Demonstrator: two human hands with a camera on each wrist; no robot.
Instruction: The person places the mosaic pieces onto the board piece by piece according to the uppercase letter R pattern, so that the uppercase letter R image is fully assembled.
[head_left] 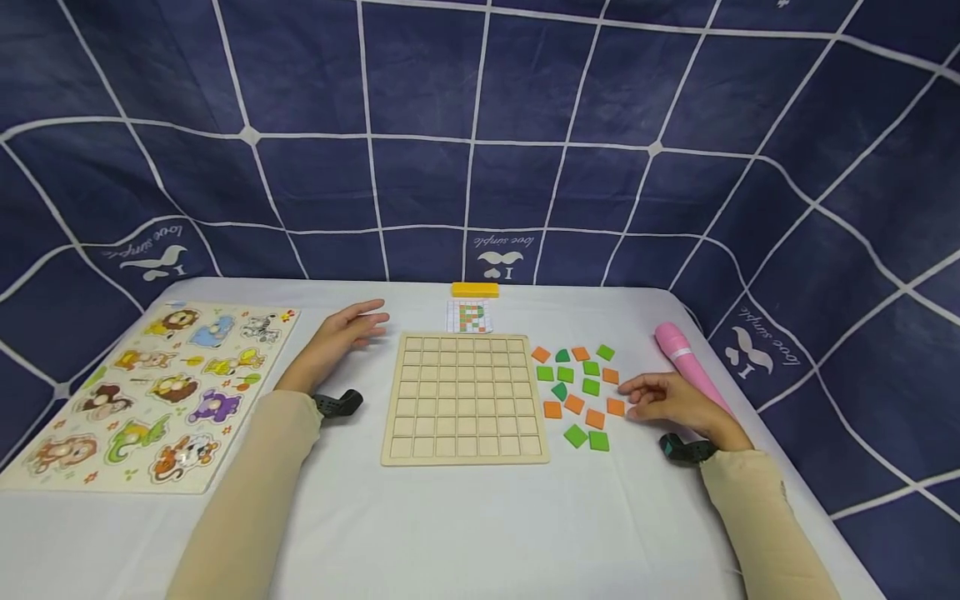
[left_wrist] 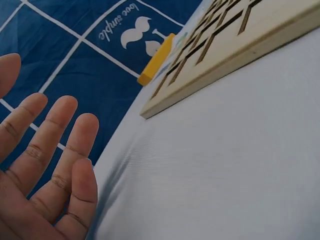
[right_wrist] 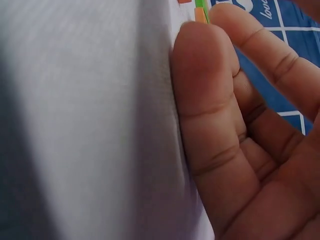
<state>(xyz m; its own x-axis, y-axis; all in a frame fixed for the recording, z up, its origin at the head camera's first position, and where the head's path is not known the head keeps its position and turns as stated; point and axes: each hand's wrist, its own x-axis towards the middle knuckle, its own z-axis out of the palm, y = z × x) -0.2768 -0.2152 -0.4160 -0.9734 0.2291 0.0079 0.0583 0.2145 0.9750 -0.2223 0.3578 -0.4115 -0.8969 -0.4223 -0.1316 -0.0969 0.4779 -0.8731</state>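
Observation:
My left hand [head_left: 341, 340] is held beside the left edge of a wooden grid board [head_left: 466, 458], fingers extended and holding nothing. In the left wrist view its fingers [left_wrist: 62, 135] are spread apart. My right hand [head_left: 675, 402] is low at the right side of a group of loose tiles, thumb and forefinger a little apart. Closest to its fingertips are an orange square tile [head_left: 615, 407] and another orange tile [head_left: 611, 377]. Green square tiles [head_left: 591, 387] and dark green curved-edged pieces [head_left: 559, 391] lie among them. The board's cells hold no tiles.
Behind the board lie a pattern card [head_left: 471, 317] and a yellow bar [head_left: 475, 290]. An animal puzzle board [head_left: 153, 392] lies at the left. A pink cylindrical object [head_left: 690, 358] rests beyond my right hand. A dark blue curtain [head_left: 420, 183] hangs behind the white table [head_left: 465, 533].

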